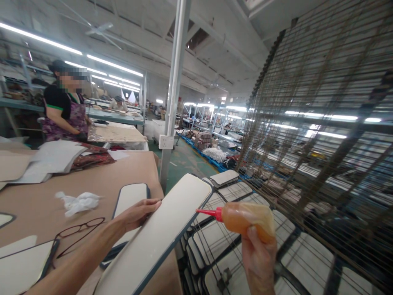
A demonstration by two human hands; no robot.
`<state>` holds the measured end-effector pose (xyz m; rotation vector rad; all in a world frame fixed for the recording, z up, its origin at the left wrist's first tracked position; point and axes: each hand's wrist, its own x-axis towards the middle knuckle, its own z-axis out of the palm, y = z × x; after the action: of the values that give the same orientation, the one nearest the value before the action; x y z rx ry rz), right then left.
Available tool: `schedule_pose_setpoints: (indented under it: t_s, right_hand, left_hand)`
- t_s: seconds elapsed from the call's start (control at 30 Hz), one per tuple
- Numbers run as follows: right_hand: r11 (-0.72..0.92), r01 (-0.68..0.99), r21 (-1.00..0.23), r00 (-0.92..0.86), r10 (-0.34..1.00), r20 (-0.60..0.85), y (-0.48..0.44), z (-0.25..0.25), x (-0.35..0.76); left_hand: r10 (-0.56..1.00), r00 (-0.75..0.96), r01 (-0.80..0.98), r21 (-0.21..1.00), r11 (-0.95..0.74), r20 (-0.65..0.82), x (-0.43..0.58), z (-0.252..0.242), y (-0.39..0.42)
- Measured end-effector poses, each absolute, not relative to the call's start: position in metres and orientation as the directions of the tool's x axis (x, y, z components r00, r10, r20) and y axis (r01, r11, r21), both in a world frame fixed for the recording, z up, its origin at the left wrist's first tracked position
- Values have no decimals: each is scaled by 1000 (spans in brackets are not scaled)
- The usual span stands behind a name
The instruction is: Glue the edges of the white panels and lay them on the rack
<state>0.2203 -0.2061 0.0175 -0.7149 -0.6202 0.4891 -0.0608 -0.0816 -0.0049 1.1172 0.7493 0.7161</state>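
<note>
My left hand point(143, 213) grips the long edge of a cream panel with dark blue edging point(172, 217), which is tilted up in front of me. In my right hand point(259, 254) is a squeeze bottle of amber liquid point(248, 219), held on its side. Its red nozzle point(211, 212) points left, and the tip is at the panel's right edge; whether it touches I cannot tell. Behind my left hand another cream panel point(132, 194) lies on the brown table point(129, 168). The fingers under the panel are partly hidden.
Eyeglasses point(81, 229), a crumpled white tissue point(80, 203) and paper sheets point(55, 159) lie on the table. A wire rack point(294, 123) rises on the right, with several cream panels point(307, 254) on its lower wires. A metal post point(173, 90) stands ahead. A co-worker point(63, 106) stands at the left.
</note>
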Motion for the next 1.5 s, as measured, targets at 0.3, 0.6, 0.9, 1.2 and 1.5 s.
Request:
schedule_pose_setpoints:
  t_s: [0.3, 0.6, 0.9, 1.2, 1.5]
  right_hand:
    - [616, -195, -763, 736, 606, 302, -206, 12, 213]
    - [579, -246, -777, 699, 662, 272, -210, 9, 208]
    - [582, -276, -765, 679, 681, 273, -211, 9, 204]
    - [549, -269, -791, 635, 719, 283, -217, 1, 201]
    - [537, -263, -801, 582, 751, 313, -221, -3, 196]
  left_hand:
    - [839, 511, -146, 942, 303, -190, -55, -1, -78]
    - [857, 468, -169, 930, 328, -217, -48, 7, -75]
    - [866, 458, -168, 937, 306, -200, -45, 5, -63]
    - [876, 431, -198, 925, 325, -216, -41, 8, -53]
    - [890, 388, -188, 925, 330, -238, -41, 10, -38]
